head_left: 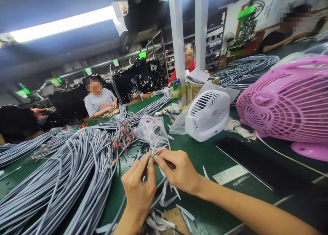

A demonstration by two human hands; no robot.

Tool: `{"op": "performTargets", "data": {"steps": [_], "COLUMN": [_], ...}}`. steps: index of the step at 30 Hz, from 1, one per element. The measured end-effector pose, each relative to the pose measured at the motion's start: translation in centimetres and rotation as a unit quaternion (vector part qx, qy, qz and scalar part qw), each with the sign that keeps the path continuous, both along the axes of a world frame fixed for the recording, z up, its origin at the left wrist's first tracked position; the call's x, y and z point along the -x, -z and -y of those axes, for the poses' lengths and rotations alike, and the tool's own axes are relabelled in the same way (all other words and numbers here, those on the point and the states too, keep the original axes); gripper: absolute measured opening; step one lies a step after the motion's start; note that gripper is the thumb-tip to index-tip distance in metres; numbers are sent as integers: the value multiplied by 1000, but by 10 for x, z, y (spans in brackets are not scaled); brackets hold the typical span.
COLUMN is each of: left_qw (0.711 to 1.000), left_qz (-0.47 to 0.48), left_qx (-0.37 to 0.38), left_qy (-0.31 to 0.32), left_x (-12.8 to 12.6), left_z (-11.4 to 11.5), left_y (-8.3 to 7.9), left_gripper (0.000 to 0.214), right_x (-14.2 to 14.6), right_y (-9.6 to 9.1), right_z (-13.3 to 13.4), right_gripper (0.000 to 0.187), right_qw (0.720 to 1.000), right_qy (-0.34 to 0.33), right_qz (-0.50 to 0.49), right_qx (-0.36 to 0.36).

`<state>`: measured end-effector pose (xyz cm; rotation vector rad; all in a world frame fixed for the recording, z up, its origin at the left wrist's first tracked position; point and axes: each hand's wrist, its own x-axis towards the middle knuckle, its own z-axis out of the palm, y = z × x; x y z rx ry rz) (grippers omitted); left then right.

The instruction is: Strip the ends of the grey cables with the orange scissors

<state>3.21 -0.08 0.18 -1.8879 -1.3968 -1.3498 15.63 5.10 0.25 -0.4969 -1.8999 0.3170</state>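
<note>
My left hand (139, 183) is closed, with thumb and forefinger pinched together at the stripped end of a grey cable. My right hand (180, 170) meets it fingertip to fingertip, pinching the same thin wires. A whitish strand (154, 147) sticks up between the fingers, and a bit of red (160, 152) shows beside the right forefinger. The exact contact is too small to make out. Under my wrists, a grey cable (120, 212) runs toward the front edge. White paper-like strips (160, 223) lie scattered below my hands.
Thick bundles of grey cable (74, 173) cover the left of the green table (205, 204). A clear plastic bag (151, 127) lies ahead. To the right are a white fan (208, 115), a large pink fan (287, 105) and a black mat (248, 163). Several people sit farther back.
</note>
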Motion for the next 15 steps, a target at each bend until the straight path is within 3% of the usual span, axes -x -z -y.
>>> {"op": "performTargets", "data": {"steps": [8,15], "left_qw": [991,988], "left_qz": [-99,-119], "left_qx": [-27,1], "left_qy": [-88,-100], "left_x": [-3,-4], "left_z": [3,3], "left_y": [-2,-2], "left_gripper": [17,24], "right_x": [2,5], "right_y": [3,11], "right_z": [4,9], "right_gripper": [39,35], "right_qw": [998,997], "right_qy": [10,30], "right_qz": [-11,-20], "right_qx": [61,-67]}}
